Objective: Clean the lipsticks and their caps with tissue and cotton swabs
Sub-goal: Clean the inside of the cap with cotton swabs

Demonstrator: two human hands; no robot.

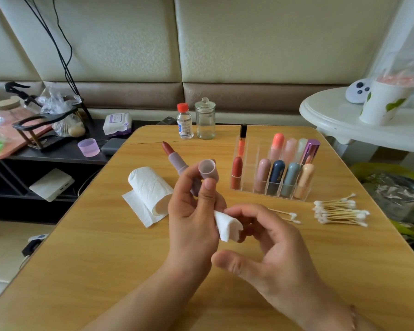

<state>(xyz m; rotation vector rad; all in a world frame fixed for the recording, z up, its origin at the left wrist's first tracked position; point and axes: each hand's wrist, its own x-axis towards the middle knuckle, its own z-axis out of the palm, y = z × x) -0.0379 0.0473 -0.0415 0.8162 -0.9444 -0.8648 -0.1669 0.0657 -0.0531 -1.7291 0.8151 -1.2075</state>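
Right hand, nearest, low and right over the bench: fingers loosely curled, fingertips holding a folded tissue pad; thumb free below. Left hand just left of it, touching the pad's edge; it holds both the uncapped lipstick, bullet pointing far-left, and its lilac cap, pinched with the open mouth facing up.

Step in hand, by my reading: wiping the cap interior. To do it well, twist a corner of the pad into a point, feed it into the cap mouth, rotate the cap against it. Keep the exposed bullet away from the fingers and the pad.

Tissue roll lies left of the hands; cotton swabs right; acrylic organiser of capped lipsticks far right.
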